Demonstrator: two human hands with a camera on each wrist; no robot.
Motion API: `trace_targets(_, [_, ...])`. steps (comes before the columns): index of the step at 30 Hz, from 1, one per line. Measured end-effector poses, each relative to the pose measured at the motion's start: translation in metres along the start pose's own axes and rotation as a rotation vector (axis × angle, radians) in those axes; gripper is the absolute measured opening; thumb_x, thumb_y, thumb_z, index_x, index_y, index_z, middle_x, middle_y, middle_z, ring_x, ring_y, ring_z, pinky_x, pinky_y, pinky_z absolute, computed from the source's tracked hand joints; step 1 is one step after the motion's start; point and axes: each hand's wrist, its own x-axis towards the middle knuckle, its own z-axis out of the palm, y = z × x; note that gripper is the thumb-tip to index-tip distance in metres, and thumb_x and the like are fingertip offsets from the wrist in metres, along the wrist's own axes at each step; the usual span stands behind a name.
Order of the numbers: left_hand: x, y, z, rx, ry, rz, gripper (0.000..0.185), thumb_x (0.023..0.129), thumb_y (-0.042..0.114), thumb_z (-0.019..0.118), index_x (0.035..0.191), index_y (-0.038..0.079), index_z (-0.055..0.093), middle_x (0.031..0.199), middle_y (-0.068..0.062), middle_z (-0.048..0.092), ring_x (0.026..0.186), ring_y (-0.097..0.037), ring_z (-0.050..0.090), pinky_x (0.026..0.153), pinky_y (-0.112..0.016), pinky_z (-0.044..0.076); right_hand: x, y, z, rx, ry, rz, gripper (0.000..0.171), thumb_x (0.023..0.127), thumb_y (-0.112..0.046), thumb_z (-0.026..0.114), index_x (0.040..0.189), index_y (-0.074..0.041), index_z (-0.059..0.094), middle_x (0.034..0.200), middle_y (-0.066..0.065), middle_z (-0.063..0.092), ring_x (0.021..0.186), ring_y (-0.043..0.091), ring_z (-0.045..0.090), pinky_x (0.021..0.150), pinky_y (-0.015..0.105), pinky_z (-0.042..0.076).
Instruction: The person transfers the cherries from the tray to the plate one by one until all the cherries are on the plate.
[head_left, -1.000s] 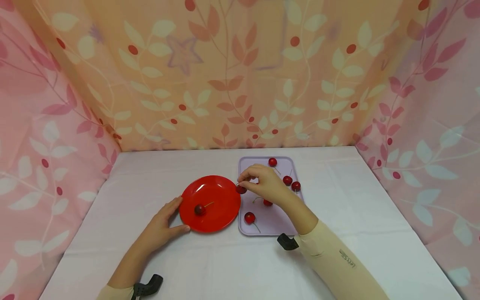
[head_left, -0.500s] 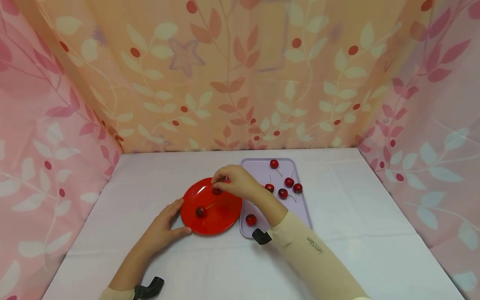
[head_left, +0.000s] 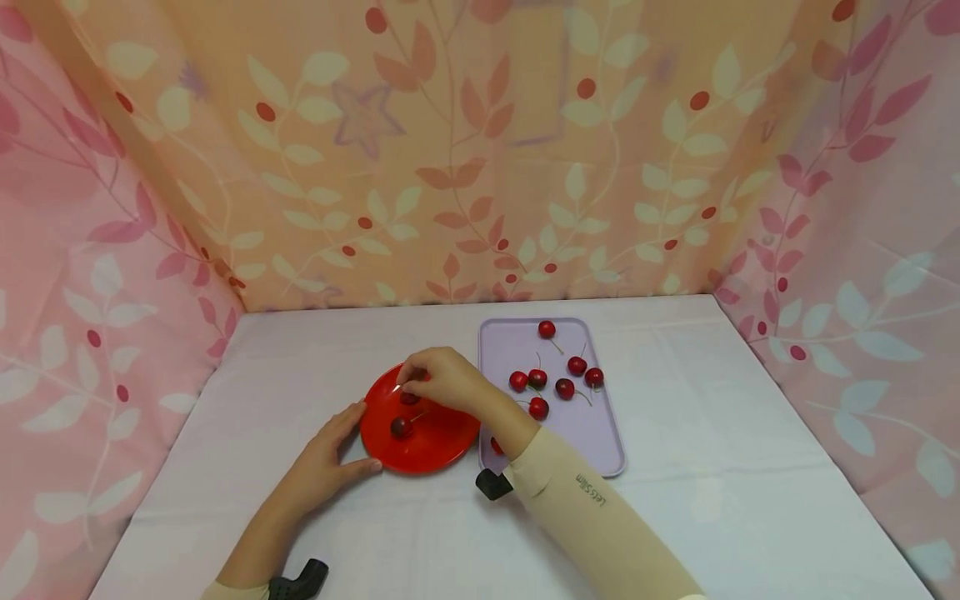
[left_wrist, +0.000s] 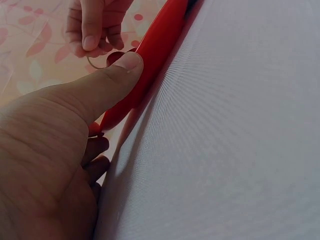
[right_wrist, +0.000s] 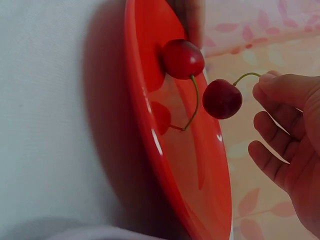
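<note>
Cherries sit in two containers on the white cloth (head_left: 675, 517). One container is a red plate (head_left: 442, 440), the other a lilac tray (head_left: 600, 442) just beside it at 3 o'clock, their edges close or touching (the right sleeve (head_left: 592, 517) hides the spot).

On the plate lies one dark cherry (head_left: 401, 427) with its stem pointing toward 2 o'clock. A second cherry (head_left: 409, 398) hangs just above the plate's far half, at about 11 o'clock from its middle: the right hand (head_left: 442, 382) pinches its stem between thumb and fingertips, the other fingers loosely curled. The right wrist view shows this cherry (right_wrist: 222, 98) clear of the red surface, with the resting cherry (right_wrist: 182, 59) beside it and its reflection in the glaze.

The left hand (head_left: 326, 454) is at the plate's 9 o'clock edge, thumb pressed on the near rim and fingers against the far side, holding the plate between them. In the left wrist view the thumb (left_wrist: 100, 90) lies flat along the red rim (left_wrist: 150, 55).

The tray holds six cherries in plain sight: one (head_left: 547, 329) at its 12 o'clock end, a pair (head_left: 577, 365) and (head_left: 594, 377) toward 2 o'clock, and three near the middle (head_left: 518, 381), (head_left: 537, 378), (head_left: 565, 388), plus one more (head_left: 537, 408) just below them. A sliver of red (head_left: 496, 445) shows at the tray's 7 o'clock corner, mostly hidden by the sleeve.
</note>
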Motion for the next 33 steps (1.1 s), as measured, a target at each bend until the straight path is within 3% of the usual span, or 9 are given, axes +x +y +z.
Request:
trace_targets(6, [0.000,0.001,0.000,-0.010,0.003,0.010,0.102,0.079,0.051,0.085,0.160,0.016,0.036,0.164,-0.014,0.036,0.151,-0.040,0.031,0.117,-0.067,0.030,0.000,-0.002,0.004,-0.024,-0.011,0.012,0.006,0.096,-0.016,0.073,0.101,-0.013,0.077,0.090,-0.003,0.076,0.080,0.002,0.067,0.076,0.014,0.057])
trace_targets(14, [0.000,-0.001,0.001,-0.002,0.009,0.011,0.101,0.079,0.051,0.085,0.160,0.015,0.036,0.164,-0.015,0.036,0.151,-0.041,0.031,0.117,-0.067,0.030,0.000,-0.002,0.004,-0.180,-0.009,-0.015,0.006,0.096,-0.021,0.074,0.100,-0.019,0.077,0.082,-0.017,0.069,0.080,0.002,0.063,0.075,0.013,0.054])
trace_targets(23, [-0.001,-0.001,-0.001,0.009,0.011,0.008,0.102,0.079,0.052,0.085,0.161,0.018,0.036,0.164,-0.013,0.036,0.151,-0.039,0.032,0.117,-0.067,0.031,-0.010,-0.013,-0.004,-0.375,0.023,-0.067,0.009,0.096,-0.026,0.073,0.104,-0.026,0.077,0.094,-0.017,0.067,0.096,0.005,0.058,0.088,0.020,0.054])
trace_targets(28, [-0.002,-0.003,-0.001,-0.001,0.022,0.020,0.100,0.079,0.050,0.085,0.160,0.016,0.037,0.163,-0.016,0.037,0.150,-0.042,0.032,0.116,-0.069,0.030,-0.025,-0.025,-0.012,-0.379,0.032,-0.083,0.010,0.097,-0.026,0.072,0.105,-0.025,0.077,0.097,-0.016,0.068,0.099,0.006,0.058,0.090,0.021,0.053])
trace_targets(33, [0.000,-0.004,0.000,0.001,0.003,0.009,0.102,0.079,0.053,0.084,0.161,0.019,0.035,0.165,-0.012,0.035,0.152,-0.039,0.031,0.117,-0.066,0.032,-0.055,-0.030,-0.028,-0.330,0.083,-0.070,0.011,0.096,-0.027,0.073,0.107,-0.025,0.077,0.101,-0.016,0.069,0.105,0.006,0.059,0.094,0.024,0.055])
